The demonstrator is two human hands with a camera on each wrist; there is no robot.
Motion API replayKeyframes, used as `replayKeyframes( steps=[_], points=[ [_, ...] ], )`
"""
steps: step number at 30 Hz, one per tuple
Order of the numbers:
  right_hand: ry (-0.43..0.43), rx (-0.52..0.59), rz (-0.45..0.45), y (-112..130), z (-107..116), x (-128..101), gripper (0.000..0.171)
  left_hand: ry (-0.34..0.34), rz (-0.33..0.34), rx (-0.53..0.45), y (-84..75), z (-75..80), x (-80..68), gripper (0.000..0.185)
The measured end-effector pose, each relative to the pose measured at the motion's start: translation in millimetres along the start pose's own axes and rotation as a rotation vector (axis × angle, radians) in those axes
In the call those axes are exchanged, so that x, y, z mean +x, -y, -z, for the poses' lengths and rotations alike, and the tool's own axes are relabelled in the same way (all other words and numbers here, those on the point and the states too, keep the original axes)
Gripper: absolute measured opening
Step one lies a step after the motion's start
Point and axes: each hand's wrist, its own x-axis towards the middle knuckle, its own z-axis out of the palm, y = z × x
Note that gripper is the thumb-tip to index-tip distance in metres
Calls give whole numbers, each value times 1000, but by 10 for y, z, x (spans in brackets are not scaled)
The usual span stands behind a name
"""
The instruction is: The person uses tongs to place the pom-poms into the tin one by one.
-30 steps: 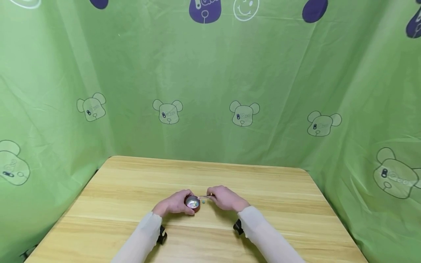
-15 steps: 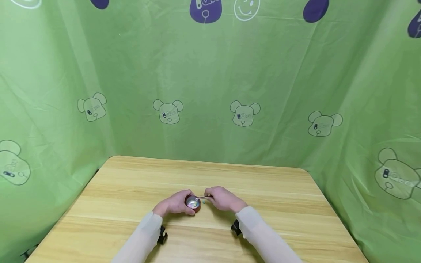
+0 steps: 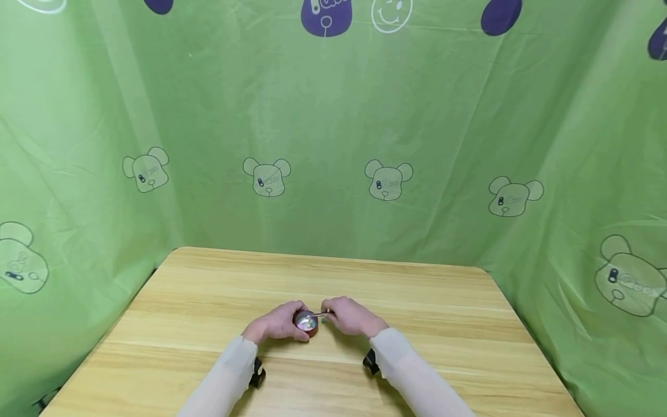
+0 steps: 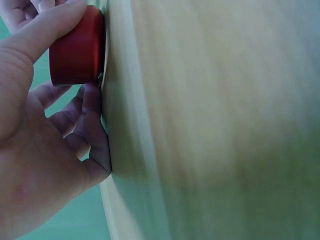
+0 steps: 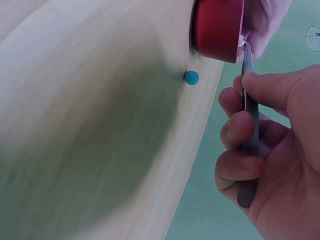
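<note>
Left hand: the left hand [image 3: 276, 324] curls its thumb and fingers round the little red cup [image 4: 77, 47] and holds it on the desk [image 3: 427, 301].
Right hand: the right hand [image 3: 348, 316] pinches thin metal tweezers [image 5: 249, 125] between thumb and fingers.
Where the cup is: near the middle of the desk, just in front of the person, between the two hands. It is shiny inside and has small coloured beads in it.
Tweezers: their long side runs from the right hand toward the left, and the tips are at the rim of the cup, over its open top. I cannot tell if the tips hold a bead.
Bead: one small blue-green bead [image 5: 191, 77] lies on the desk just beside the cup, on the right hand's side. The right hand is the nearer one to it.
Desk: pale wood with lines in it and round corners.
Room: green cloth [image 3: 333, 145] with bear faces hangs behind the desk and on both sides.
</note>
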Motion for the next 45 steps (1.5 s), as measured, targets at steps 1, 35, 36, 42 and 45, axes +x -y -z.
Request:
replayKeyframes(
  steps=[1, 35, 36, 42, 45],
  points=[
    [1, 1, -1, 3, 0, 0, 6, 0, -2, 1, 1, -1, 2, 45],
    [-21, 19, -118, -170, 127, -168, 11, -7, -1, 13, -12, 12, -19, 50],
    [-21, 20, -119, -175, 130, -177, 11, -6, 1, 12, -14, 14, -21, 50],
    [-1, 22, -136, -210, 112, -211, 11, 1, 7, 9, -28, 18, -26, 50],
    [11, 24, -147, -228, 93, -215, 10, 2, 8, 13, -24, 16, -24, 50]
  ],
)
